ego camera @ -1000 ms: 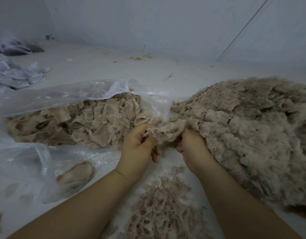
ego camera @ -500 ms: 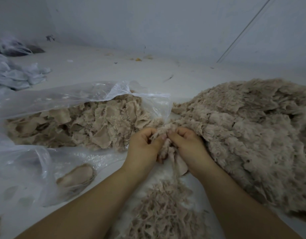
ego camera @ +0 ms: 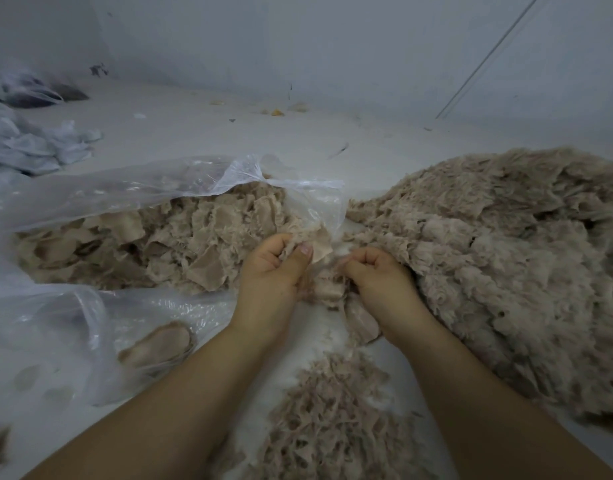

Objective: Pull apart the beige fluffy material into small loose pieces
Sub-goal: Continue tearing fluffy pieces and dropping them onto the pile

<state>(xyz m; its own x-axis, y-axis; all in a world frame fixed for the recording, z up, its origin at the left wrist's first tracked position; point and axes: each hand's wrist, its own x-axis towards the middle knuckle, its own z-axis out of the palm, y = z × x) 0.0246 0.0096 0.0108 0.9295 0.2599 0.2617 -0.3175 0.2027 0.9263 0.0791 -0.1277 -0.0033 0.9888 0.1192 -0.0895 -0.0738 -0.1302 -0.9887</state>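
left hand (ego camera: 275, 268) and right hand (ego camera: 379, 271) each pinch one beige fluffy piece (ego camera: 327, 289) | piece spans hand to hand, left of big fluffy heap (ego camera: 499, 265) | right hand nearer heap | shredded pile (ego camera: 332, 420) nearer the body than heap

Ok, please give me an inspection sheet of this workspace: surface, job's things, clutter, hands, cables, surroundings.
Surface: pale floor, scattered crumbs.
Job's things: big fluffy heap on the right; shredded pile between the forearms; torn pieces in open plastic bag on the left.
Clutter: grey cloth far left; dark bag behind it.
Hands: left hand and right hand each grip one beige piece.
Cables: thin line on the wall, cannot tell what.
Surroundings: plain wall.
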